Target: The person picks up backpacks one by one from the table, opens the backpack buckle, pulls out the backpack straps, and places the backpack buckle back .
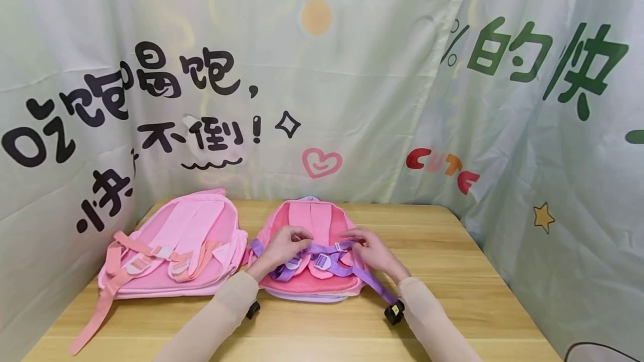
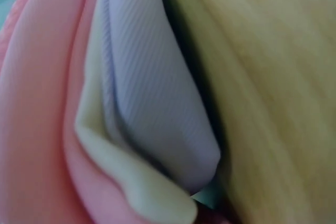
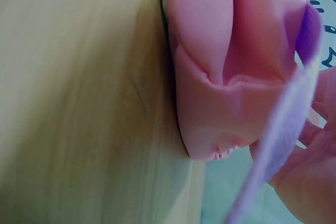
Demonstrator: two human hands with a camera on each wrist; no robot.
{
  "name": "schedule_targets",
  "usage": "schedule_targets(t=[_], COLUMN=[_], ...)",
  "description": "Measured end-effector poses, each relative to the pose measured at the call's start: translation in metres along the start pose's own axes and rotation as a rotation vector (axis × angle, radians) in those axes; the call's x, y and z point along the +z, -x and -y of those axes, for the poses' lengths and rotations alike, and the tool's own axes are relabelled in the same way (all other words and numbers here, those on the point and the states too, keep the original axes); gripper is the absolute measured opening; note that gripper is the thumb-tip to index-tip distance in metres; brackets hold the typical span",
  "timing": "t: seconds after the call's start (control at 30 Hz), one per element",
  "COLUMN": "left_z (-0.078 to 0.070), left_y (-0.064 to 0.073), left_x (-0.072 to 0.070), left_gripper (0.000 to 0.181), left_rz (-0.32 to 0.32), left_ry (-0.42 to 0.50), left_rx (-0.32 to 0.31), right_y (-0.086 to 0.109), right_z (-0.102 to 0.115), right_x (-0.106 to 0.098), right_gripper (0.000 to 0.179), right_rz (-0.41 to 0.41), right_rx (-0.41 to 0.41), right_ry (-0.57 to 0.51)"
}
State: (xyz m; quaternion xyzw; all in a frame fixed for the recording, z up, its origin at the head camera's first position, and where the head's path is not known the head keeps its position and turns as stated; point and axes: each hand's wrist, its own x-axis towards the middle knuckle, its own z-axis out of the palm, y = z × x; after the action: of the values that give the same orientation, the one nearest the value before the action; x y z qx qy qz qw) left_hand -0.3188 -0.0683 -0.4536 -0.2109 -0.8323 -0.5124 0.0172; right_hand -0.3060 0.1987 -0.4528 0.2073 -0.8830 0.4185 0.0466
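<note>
A pink child's backpack (image 1: 307,284) lies on the table, back panel up, with purple straps and white buckles. My left hand (image 1: 284,247) is over its left part, pinching one end of the purple chest strap (image 1: 322,248). At the strap's other end, beside a white buckle (image 1: 342,246), my right hand (image 1: 374,250) pinches it between thumb and fingers. The right wrist view shows that hand (image 3: 310,174) partly behind a loose purple strap (image 3: 286,124), next to the backpack's pink side (image 3: 226,108). The left wrist view shows only the backpack's layered pink and lavender side (image 2: 152,77), no hand.
A second pink backpack (image 1: 176,222) with orange-pink straps lies to the left, one strap end (image 1: 90,328) trailing toward the table's front. The wooden table (image 1: 453,306) extends right. Printed fabric curtains (image 1: 312,88) stand behind and at both sides.
</note>
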Motion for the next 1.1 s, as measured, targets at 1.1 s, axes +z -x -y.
schedule_targets(t=[1.1], left_z=[0.009], left_y=[0.025], left_x=[-0.052], left_gripper=[0.018], left_rz=[-0.085], left_ry=[-0.064], left_rx=[-0.113], right_y=[0.032], right_z=[-0.011], right_x=[-0.027], right_gripper=[0.09], right_rz=[0.337], right_rx=[-0.013], right_ry=[0.003])
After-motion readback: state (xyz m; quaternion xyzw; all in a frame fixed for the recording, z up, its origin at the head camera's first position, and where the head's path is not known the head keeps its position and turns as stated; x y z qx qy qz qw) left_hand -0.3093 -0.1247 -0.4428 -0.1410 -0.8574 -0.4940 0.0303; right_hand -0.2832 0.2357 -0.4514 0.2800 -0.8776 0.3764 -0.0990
